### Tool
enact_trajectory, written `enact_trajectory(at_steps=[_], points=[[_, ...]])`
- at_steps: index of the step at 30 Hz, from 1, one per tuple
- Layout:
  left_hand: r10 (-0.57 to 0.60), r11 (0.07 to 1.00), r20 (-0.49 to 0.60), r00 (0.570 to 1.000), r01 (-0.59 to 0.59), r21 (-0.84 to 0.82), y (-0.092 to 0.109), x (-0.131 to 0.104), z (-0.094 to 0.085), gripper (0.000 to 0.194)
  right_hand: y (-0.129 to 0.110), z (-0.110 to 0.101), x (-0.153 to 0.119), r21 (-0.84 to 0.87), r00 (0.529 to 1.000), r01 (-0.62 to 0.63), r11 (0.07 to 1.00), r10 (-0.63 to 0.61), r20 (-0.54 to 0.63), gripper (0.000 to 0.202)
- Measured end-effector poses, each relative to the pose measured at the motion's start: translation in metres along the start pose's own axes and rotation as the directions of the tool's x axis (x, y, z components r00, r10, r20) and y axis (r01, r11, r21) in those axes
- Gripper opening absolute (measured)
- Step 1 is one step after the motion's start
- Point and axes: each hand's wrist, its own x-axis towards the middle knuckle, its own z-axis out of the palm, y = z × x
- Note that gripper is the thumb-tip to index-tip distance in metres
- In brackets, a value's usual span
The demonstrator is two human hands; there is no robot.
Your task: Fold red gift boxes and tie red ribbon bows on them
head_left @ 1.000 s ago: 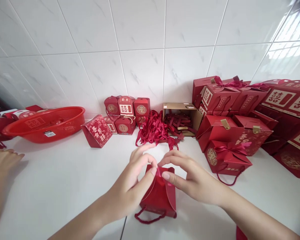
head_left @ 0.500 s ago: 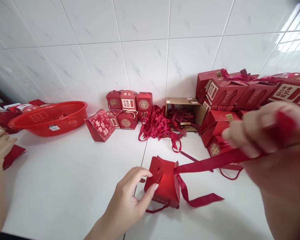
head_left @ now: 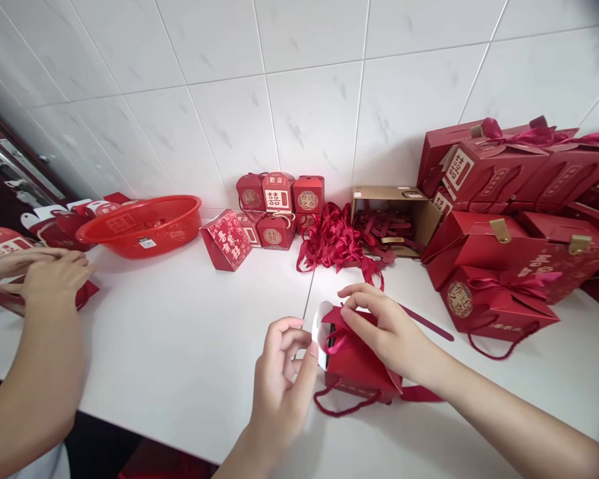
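A small red gift box (head_left: 352,369) with a twisted cord handle (head_left: 347,407) sits on the table in front of me. At its left end a flap (head_left: 320,332) is folded out, showing its white inner side. My left hand (head_left: 282,372) has thumb and fingers curled at this flap, gripping its edge. Over the top of the box, my right hand (head_left: 387,332) pinches a dark red satin ribbon (head_left: 335,340) by the flap's opening. More of the ribbon lies on the table, right of the box, partly behind my right forearm.
Behind the box lie a heap of ribbons (head_left: 332,239) and an open cardboard box (head_left: 389,193) of strips. Finished red boxes (head_left: 509,173) are stacked at right. Further left stand small boxes (head_left: 274,236) and a red plastic basket (head_left: 144,229). A co-worker's hands (head_left: 54,269) work at far left.
My right hand has come from the far right down to the box, bringing the ribbon to its left end. The flap is now folded out. The view has shifted left.
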Motion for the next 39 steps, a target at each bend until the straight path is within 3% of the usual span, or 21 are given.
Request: enact_trajectory(at_steps=[8, 13, 18, 32, 39], points=[[0.0, 0.999, 0.017, 1.0, 0.001, -0.04, -0.003, -0.004, 0.004, 0.023, -0.005, -0.005, 0.0, 0.088, 0.999, -0.005, 0.996, 0.001, 0.046, 0.027], [0.019, 0.999, 0.086, 0.996, -0.014, -0.052, -0.008, -0.003, 0.001, 0.024, -0.006, -0.007, -0.001, 0.022, 0.998, -0.009, 1.0, 0.008, 0.057, 0.024], [-0.008, 0.997, 0.029, 1.0, 0.01, -0.078, -0.001, -0.005, 0.006, 0.024, -0.006, -0.005, 0.001, -0.047, 0.998, 0.024, 0.999, -0.02, 0.068, 0.019], [-0.051, 0.99, 0.0, 0.999, 0.051, -0.133, 0.001, -0.005, 0.012, 0.027, -0.001, -0.005, -0.001, -0.066, 0.996, 0.079, 0.995, -0.076, 0.048, 0.022], [-0.056, 0.992, 0.009, 0.998, 0.057, -0.114, 0.002, -0.008, 0.011, 0.027, -0.002, -0.002, -0.002, -0.09, 0.98, 0.193, 0.977, -0.188, 0.064, 0.019]])
